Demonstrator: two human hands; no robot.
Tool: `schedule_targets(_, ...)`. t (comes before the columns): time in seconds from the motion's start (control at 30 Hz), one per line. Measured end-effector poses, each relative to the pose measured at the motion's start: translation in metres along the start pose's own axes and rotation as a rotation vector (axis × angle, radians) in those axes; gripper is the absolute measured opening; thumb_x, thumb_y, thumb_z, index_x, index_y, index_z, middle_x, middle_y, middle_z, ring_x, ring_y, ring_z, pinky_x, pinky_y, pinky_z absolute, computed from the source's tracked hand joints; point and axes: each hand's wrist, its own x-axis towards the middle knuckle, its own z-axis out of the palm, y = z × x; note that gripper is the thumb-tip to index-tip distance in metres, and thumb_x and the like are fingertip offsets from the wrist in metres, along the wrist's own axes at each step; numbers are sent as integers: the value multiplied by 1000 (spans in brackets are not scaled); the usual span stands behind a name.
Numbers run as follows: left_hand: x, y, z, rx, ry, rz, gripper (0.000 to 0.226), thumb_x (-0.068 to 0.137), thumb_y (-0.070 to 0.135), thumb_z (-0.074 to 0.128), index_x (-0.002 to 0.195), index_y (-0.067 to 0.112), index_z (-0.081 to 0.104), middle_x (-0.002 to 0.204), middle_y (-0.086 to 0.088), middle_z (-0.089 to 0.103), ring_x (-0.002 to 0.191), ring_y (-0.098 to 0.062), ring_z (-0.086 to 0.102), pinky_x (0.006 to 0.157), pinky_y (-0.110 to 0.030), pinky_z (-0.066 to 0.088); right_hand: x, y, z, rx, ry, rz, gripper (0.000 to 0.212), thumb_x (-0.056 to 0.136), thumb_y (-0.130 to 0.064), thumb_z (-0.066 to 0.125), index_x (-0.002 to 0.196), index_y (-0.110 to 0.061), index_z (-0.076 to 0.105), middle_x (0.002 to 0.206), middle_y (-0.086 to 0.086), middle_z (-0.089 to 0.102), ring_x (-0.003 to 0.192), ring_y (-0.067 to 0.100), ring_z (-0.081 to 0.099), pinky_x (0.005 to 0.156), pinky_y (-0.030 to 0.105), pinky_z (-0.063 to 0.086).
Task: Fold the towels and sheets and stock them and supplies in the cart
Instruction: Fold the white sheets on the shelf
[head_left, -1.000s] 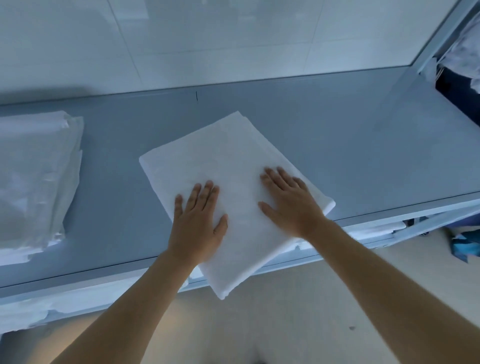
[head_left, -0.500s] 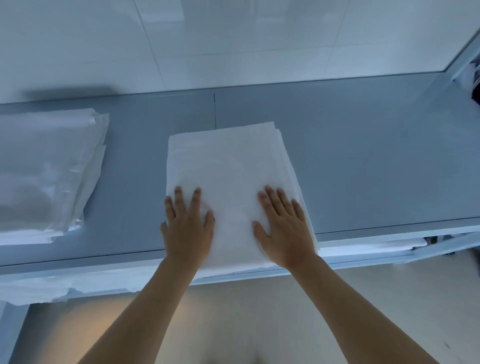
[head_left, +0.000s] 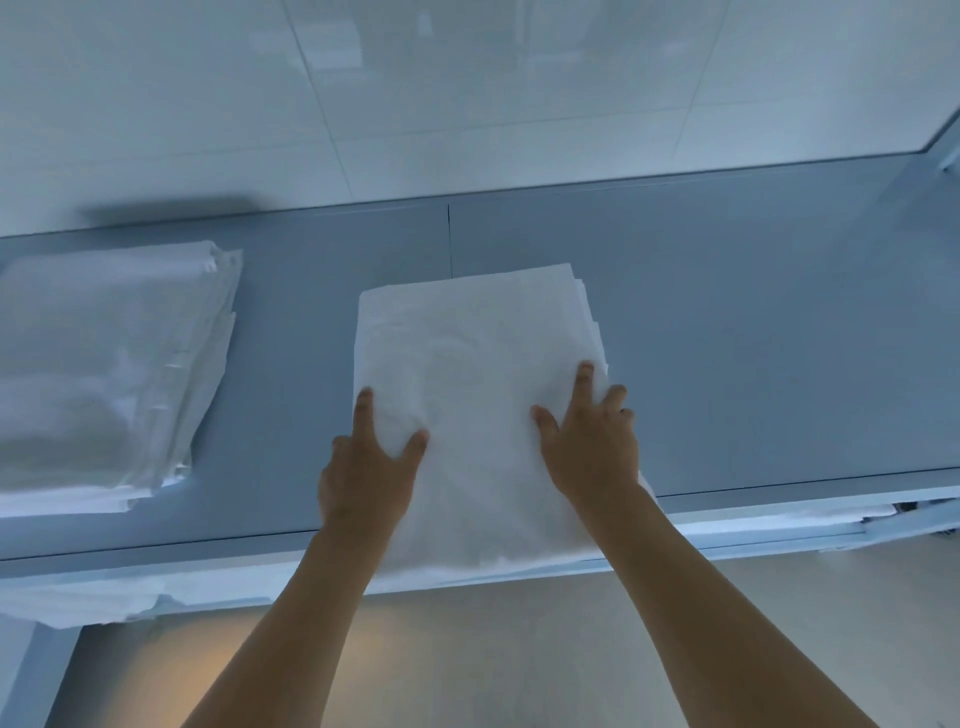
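Head view: squaring a folded sheet on the shelf

Largest is the grey shelf, running wall to wall under a tiled wall. On its left end sits a stack of folded white linen. At the middle lies the folded sheet, its near edge overhanging the shelf's front lip. The left hand and right hand both press on its near half, fingers spread, tips digging in slightly, gripping nothing. The step looks like placing and aligning; next, probably, push it fully onto the shelf, well apart from the stack.
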Motion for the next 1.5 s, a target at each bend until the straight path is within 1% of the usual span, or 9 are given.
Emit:
schedule_targets(0.2,23,-27,-26,-78,45,196,76,94,54,63,157,45,22,121,-8,52,104,-39,62,84,-44,49,-15,-33,2,256,38,79,66,101,-29,57,156,-27,22,118,16,58,105,42,62,86,44,47)
schedule_targets(0.37,46,-58,-64,-66,62,315,72,96,49,63,158,42,27,118,-7,52,99,-36,64,78,-41,49,-46,-87,11,329,142,69,63,101,-24,57,155,-34,24,117,9,57,99,39,63,83,45,49)
schedule_targets(0.57,82,-96,-121,-69,84,385,67,99,49,58,158,38,29,126,-11,56,107,-36,65,88,-45,55,-65,-168,12,339,225,16,64,102,-22,57,157,-33,28,117,8,57,95,37,64,79,41,47)
schedule_targets(0.7,112,-130,-169,-109,152,417,67,99,50,58,158,39,28,123,-9,56,102,-33,66,81,-41,55,-72,-231,10,373,292,-38,63,102,-21,59,157,-31,30,119,8,59,98,33,64,81,40,49)
schedule_targets(0.9,159,-196,-245,-124,249,393,68,97,50,60,156,41,27,112,-4,53,93,-32,65,72,-34,42,-79,-342,18,417,307,-138,63,102,-23,59,156,-33,29,121,7,58,98,35,65,81,40,49)
schedule_targets(1.17,209,-283,-331,-94,275,308,69,97,48,62,158,38,31,123,-11,56,108,-36,62,88,-47,52,-93,-472,41,444,266,-241,64,101,-23,58,157,-32,29,122,9,57,101,39,64,84,45,50)
schedule_targets(1.33,230,-326,-348,-98,273,269,69,97,52,61,156,42,28,125,-10,55,109,-35,62,88,-47,53,-101,-510,66,453,249,-239,64,101,-25,59,156,-35,27,122,7,56,99,38,64,82,44,49)
schedule_targets(1.43,239,-359,-331,-43,192,191,71,98,55,57,158,42,22,129,-12,51,108,-38,62,86,-47,53,-105,-514,102,414,115,-198,65,102,-28,55,157,-33,22,132,9,49,105,39,62,84,45,49)
schedule_targets(1.5,244,-377,-314,11,91,102,71,98,63,45,160,43,15,134,-16,45,113,-40,57,89,-49,52,-106,-507,128,292,-27,-104,67,104,-39,49,160,-30,15,144,11,39,124,39,51,97,49,45)
